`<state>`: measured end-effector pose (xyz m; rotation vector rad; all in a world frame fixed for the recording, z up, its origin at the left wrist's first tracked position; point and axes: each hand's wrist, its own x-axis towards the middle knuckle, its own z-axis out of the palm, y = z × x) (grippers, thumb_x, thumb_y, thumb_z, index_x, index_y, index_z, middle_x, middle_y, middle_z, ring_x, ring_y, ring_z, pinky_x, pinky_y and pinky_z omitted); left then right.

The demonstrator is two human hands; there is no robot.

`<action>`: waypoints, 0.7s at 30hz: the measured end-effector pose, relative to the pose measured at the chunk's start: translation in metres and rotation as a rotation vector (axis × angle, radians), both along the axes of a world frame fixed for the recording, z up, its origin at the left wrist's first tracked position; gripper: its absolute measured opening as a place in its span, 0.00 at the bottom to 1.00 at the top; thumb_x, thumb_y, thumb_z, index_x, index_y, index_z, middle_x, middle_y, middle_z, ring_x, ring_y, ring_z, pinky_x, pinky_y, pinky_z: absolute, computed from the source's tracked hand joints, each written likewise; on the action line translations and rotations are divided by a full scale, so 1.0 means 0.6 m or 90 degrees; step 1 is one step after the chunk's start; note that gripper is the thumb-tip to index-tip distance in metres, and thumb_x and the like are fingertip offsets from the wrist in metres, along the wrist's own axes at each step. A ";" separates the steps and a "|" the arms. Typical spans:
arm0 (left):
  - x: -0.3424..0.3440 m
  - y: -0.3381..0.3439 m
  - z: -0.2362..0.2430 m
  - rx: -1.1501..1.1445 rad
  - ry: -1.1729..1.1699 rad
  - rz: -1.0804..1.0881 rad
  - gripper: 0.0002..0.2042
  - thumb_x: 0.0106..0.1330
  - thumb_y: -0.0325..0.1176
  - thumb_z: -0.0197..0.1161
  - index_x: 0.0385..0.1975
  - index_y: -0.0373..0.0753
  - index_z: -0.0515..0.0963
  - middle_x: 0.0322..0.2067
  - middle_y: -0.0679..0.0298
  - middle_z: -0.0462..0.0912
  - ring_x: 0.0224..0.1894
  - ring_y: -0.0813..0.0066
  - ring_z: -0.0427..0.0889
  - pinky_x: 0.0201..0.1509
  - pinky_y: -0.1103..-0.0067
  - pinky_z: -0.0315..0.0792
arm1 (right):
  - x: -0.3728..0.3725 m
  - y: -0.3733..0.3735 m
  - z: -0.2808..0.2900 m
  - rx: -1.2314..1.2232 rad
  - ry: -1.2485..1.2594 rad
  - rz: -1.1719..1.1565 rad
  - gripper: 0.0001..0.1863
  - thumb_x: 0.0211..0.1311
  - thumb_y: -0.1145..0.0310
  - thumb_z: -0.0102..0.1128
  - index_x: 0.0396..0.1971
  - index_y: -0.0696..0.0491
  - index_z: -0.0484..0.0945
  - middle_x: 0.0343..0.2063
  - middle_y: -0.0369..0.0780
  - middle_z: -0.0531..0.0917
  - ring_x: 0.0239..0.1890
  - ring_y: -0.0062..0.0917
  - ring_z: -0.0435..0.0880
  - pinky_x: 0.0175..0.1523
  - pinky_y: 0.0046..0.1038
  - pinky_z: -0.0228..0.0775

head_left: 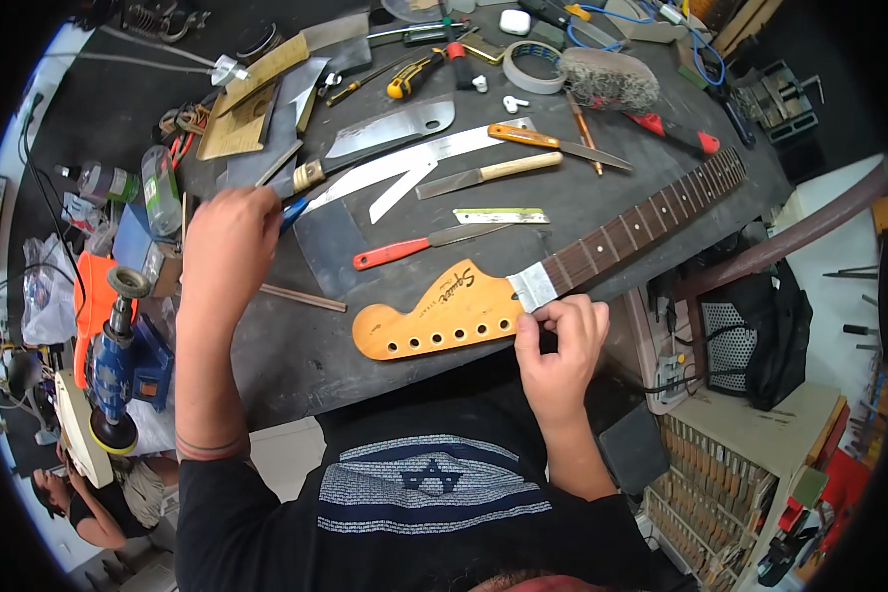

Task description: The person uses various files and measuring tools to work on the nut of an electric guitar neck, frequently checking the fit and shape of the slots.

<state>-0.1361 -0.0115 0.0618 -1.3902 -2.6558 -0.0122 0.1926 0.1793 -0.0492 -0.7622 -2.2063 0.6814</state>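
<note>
A guitar neck lies across the near part of the bench, its maple headstock (pixel 434 321) toward the left. Several tuner holes run along the headstock's near edge. The dark fretboard (pixel 651 217) slants up to the right, and grey tape (pixel 535 287) covers the nut area. My right hand (pixel 567 345) pinches the neck's near edge beside the tape. Raised over the bench's left side, my left hand (pixel 229 242) has its fingers curled closed. Whatever it may hold is hidden. Near its fingertips is a blue handle (pixel 294 213); a thin wooden stick (pixel 306 297) lies to its right.
Beyond the neck lie a red-handled file (pixel 393 253), a wooden-handled knife (pixel 488 175), a cleaver-like blade (pixel 395 128), a tape roll (pixel 533 67) and a wire brush (pixel 610 79). A blue polisher (pixel 113 375) stands left. Another person (pixel 109 503) works at lower left.
</note>
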 end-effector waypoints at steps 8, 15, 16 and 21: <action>0.014 -0.001 -0.014 -0.046 -0.048 0.065 0.08 0.66 0.28 0.73 0.43 0.35 0.86 0.42 0.52 0.89 0.50 0.46 0.89 0.58 0.56 0.81 | 0.007 0.007 -0.002 -0.003 0.002 0.005 0.13 0.61 0.67 0.81 0.38 0.48 0.82 0.35 0.34 0.80 0.43 0.36 0.76 0.55 0.42 0.64; 0.020 -0.025 0.022 -0.079 -0.276 0.132 0.16 0.61 0.30 0.69 0.48 0.32 0.87 0.41 0.44 0.93 0.48 0.41 0.92 0.56 0.56 0.83 | 0.003 0.005 0.001 0.000 -0.028 0.032 0.12 0.64 0.68 0.79 0.39 0.50 0.81 0.37 0.39 0.80 0.44 0.39 0.76 0.53 0.45 0.66; 0.016 -0.031 0.025 -0.065 -0.298 0.112 0.16 0.63 0.31 0.70 0.49 0.32 0.88 0.40 0.44 0.93 0.46 0.41 0.92 0.54 0.56 0.84 | 0.005 0.006 -0.001 0.000 -0.018 0.030 0.12 0.64 0.70 0.78 0.38 0.51 0.80 0.37 0.39 0.80 0.43 0.40 0.76 0.52 0.44 0.66; 0.004 -0.085 0.030 0.039 -0.588 0.096 0.11 0.74 0.28 0.77 0.51 0.31 0.86 0.35 0.66 0.88 0.38 0.78 0.84 0.44 0.74 0.81 | 0.002 -0.001 0.006 0.004 -0.006 0.029 0.10 0.65 0.77 0.75 0.38 0.55 0.79 0.37 0.40 0.80 0.42 0.38 0.76 0.50 0.41 0.70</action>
